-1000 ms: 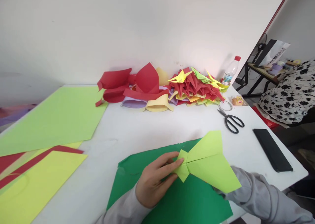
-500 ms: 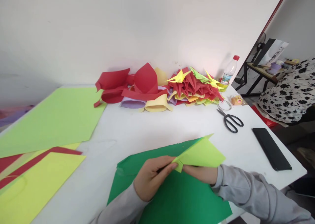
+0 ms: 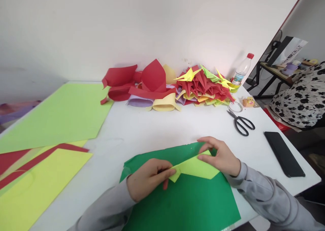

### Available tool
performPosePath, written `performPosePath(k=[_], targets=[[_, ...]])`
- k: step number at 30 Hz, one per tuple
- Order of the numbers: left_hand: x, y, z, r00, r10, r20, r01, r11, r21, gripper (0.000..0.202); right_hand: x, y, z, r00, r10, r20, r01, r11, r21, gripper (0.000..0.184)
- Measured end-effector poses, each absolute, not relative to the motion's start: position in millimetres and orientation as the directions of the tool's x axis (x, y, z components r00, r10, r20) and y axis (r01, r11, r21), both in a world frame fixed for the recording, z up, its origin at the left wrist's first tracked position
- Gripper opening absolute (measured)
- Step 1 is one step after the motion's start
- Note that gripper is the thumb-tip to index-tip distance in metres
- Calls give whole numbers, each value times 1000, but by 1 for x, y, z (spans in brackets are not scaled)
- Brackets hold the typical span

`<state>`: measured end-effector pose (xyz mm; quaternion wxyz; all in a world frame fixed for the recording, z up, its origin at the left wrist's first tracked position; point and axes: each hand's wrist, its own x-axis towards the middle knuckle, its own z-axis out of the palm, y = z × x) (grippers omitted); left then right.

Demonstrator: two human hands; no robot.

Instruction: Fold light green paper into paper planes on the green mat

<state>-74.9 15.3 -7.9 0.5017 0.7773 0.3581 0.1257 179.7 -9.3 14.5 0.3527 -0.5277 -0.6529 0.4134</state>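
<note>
A folded light-green paper piece [image 3: 194, 166] lies on a dark green sheet [image 3: 185, 197] near the table's front edge. My left hand [image 3: 148, 182] pinches its pointed left end between thumb and fingers. My right hand [image 3: 220, 156] rests on the piece's right part, fingers curled and pressing its upper edge down. Both sleeves are grey.
Large light-green [image 3: 56, 117], yellow [image 3: 33, 190] and red [image 3: 15, 158] sheets lie at the left. A heap of folded paper shapes [image 3: 203, 85] and curled red strips [image 3: 132, 84] sits by the wall. Scissors [image 3: 241, 122], a tape ring [image 3: 235, 106], a bottle [image 3: 242, 70] and a black phone [image 3: 283, 153] are at the right.
The light-green piece, spread open and held up a second ago, has been folded in half and laid flat on the dark green sheet. My right hand moved from under it onto its top.
</note>
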Motion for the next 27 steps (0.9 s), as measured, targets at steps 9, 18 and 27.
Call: performPosePath(k=[9,18,27], targets=[[-62,8,-11,613,566,551,547,-807,221,24,183,-3,-1,-172,982,74,683,173,-709,9],[-27,-15,-13,742,349,573,500,-857,-124,25,196,1,-6,-458,790,409,627,613,-482,9],[-2,1,-14,751,434,498,403,-898,174,25,231,5,-5,-632,664,399,340,701,-627,12]])
